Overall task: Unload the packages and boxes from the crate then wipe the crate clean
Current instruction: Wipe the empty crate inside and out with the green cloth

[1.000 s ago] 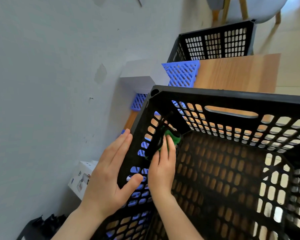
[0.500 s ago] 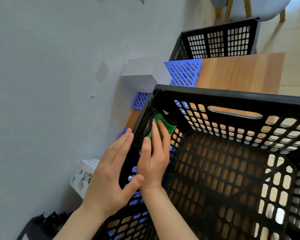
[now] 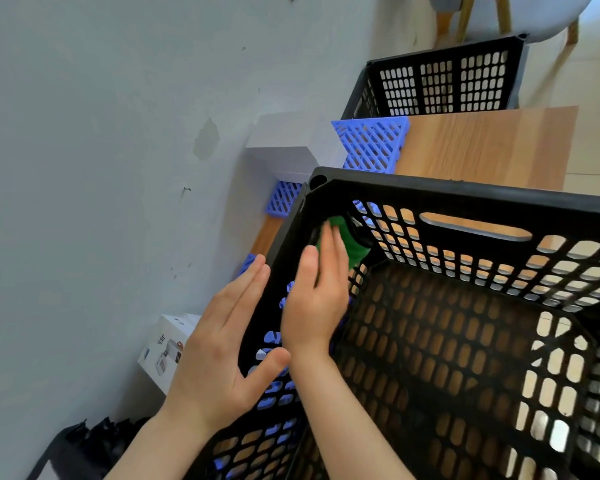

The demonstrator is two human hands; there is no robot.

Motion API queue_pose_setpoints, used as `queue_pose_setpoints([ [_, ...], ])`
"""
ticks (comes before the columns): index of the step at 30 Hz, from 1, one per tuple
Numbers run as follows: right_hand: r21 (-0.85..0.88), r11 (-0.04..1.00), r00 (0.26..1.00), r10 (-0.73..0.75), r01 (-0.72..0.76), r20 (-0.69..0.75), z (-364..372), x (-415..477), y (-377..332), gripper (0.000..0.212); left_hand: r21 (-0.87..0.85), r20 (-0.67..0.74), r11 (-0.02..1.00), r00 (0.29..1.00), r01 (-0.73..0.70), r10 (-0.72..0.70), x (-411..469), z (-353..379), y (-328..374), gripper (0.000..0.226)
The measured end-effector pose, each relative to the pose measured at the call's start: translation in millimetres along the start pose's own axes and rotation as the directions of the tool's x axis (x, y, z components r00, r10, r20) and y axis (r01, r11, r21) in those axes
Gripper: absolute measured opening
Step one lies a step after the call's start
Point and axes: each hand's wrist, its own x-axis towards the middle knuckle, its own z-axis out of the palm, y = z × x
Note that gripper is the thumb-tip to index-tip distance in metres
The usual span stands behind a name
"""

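Grey wall (image 3: pixel 101 168) at left, wood worktop (image 3: pixel 482 147) under black crate (image 3: pixel 465 194); no boxes seen inside, wipe stage.
R hand (image 3: pixel 317 306) inside, fingers straight, grip not closed, pressing green cloth (image 3: pixel 350 244) to crate's left wall near far corner. L hand (image 3: pixel 222 351) flat on outside of same wall, holds nothing. Wall's long axis runs back toward wearer, prob. next stroke.

crate (image 3: pixel 465 195) on table (image 3: pixel 482 147) | cloth (image 3: pixel 347 244) in crate | second crate (image 3: pixel 444 81) behind table
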Motion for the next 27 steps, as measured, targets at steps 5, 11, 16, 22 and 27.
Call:
queue_pose_setpoints([
  [5,-0.124,0.992,0.995,0.001,0.011,0.099,-10.0,9.4,32.2,0.049,-0.004,0.005,1.000,1.000,-0.004,0.004,0.4,-1.3,1.3,0.078],
  [11,-0.163,0.795,0.803,0.595,-0.585,0.019,-27.8,39.0,72.6,0.048,-0.009,-0.003,1.000,1.000,0.005,-0.005,-0.1,-1.8,1.5,0.077],
  [16,0.045,0.998,0.999,0.039,-0.039,-0.008,2.5,8.5,-1.3,0.046,-0.010,-0.001,1.000,1.000,0.001,-0.001,0.6,-0.5,1.2,0.079],
  [22,0.022,0.956,0.956,-0.292,0.291,0.038,-1.5,16.5,6.3,0.040,-0.022,-0.002,1.000,1.000,0.011,-0.011,-1.3,0.4,0.0,0.078],
  [27,-0.138,0.976,0.986,0.167,-0.165,0.002,-17.6,26.0,62.3,0.041,-0.010,-0.003,1.000,1.000,0.017,-0.017,-1.1,-1.5,-0.5,0.077],
])
